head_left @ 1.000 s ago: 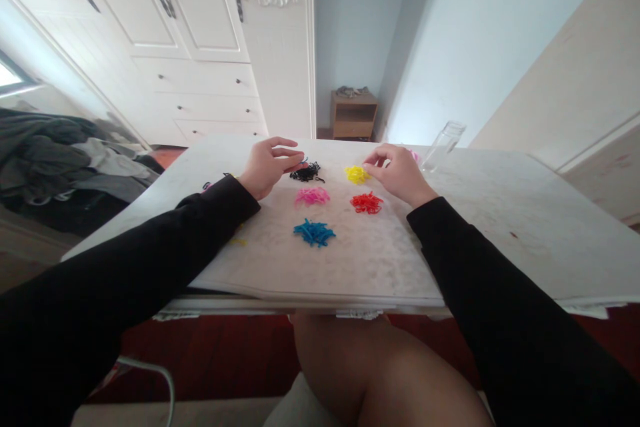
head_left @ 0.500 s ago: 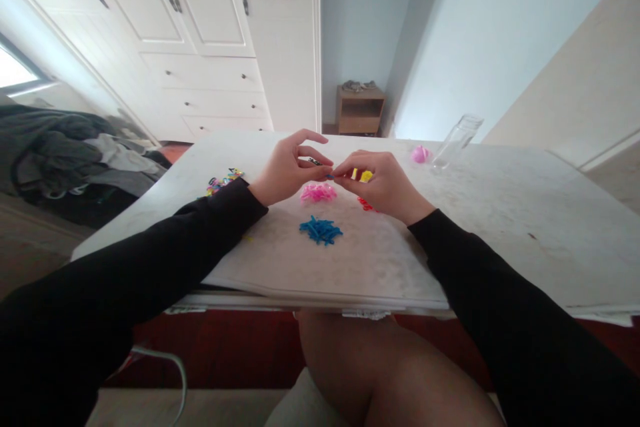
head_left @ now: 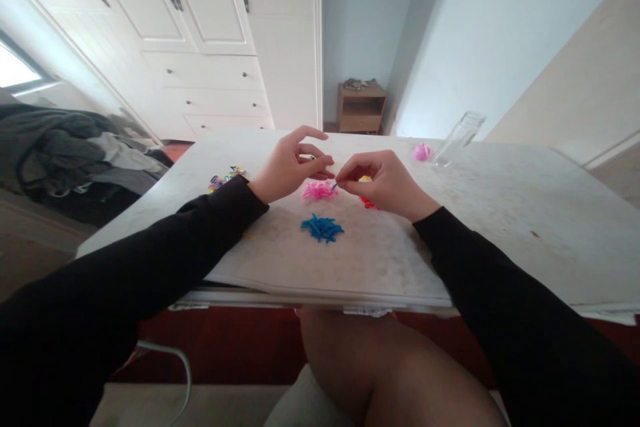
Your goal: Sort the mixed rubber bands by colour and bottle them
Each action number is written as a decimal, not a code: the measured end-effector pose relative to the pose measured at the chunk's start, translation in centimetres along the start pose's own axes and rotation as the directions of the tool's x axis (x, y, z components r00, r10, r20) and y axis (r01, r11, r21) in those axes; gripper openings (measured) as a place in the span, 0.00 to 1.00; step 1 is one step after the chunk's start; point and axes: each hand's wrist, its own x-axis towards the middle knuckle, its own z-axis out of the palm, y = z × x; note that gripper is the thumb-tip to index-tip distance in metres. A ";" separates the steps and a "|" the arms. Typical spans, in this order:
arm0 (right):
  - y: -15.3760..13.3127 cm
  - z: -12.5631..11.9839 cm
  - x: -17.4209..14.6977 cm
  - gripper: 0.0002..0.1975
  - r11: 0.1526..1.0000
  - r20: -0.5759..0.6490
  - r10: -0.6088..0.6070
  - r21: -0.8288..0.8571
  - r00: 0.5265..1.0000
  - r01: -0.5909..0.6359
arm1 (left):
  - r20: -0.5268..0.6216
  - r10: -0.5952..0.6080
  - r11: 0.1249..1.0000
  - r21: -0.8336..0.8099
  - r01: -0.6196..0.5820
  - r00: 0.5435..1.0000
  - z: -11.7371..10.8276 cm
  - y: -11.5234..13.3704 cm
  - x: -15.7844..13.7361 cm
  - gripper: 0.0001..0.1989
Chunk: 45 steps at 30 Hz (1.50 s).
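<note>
My right hand (head_left: 377,180) is closed in a pinch on a small blue plastic piece (head_left: 335,186). It hovers above the right edge of a pile of pink pieces (head_left: 318,191). Just left of it, my left hand (head_left: 290,163) has its fingers apart, thumb and fingertips pointing toward the right hand without touching it. Something small and dark (head_left: 313,157) shows between its fingers, too small to name. Nearer me lies a pile of blue pieces (head_left: 323,229). Red pieces (head_left: 367,203) and yellow pieces (head_left: 367,178) are partly hidden behind the right hand.
A multicoloured pile (head_left: 225,179) lies beyond my left sleeve on the white table (head_left: 500,240). Toward the back right, a pink rounded object (head_left: 423,152) sits beside a clear glass bottle (head_left: 460,139). Behind stand a white wardrobe (head_left: 210,73) and a small wooden cabinet (head_left: 362,110).
The fingertips of both hands, close together around the blue piece before, have parted. My right hand has turned slightly downward with the piece, and the left fingers have spread.
</note>
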 end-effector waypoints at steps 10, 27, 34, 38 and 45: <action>-0.6 0.4 -0.4 0.05 0.986 0.400 0.051 0.127 0.915 -0.110 | -0.018 -0.023 0.999 -0.022 0.022 1.000 -0.1 -0.3 0.2 0.18; 2.4 -2.4 0.2 0.09 0.976 -0.148 0.000 -0.217 0.989 -0.032 | -0.079 0.144 0.988 0.074 -0.139 0.986 -1.6 0.5 1.2 0.16; 3.7 -3.9 -0.1 0.10 0.964 -0.269 0.037 -0.245 0.963 -0.106 | -0.201 0.131 0.973 0.213 -0.087 0.971 -7.2 1.3 3.1 0.09; 4.4 -4.2 -0.4 0.10 0.954 -0.282 0.044 -0.272 0.958 -0.124 | -0.117 -0.116 0.837 0.522 0.160 0.986 -12.2 0.5 3.1 0.08; 5.1 -4.2 -0.4 0.10 0.949 -0.282 0.046 -0.288 0.958 -0.130 | 0.134 -0.408 0.542 0.831 0.122 0.903 -16.5 -0.3 1.5 0.21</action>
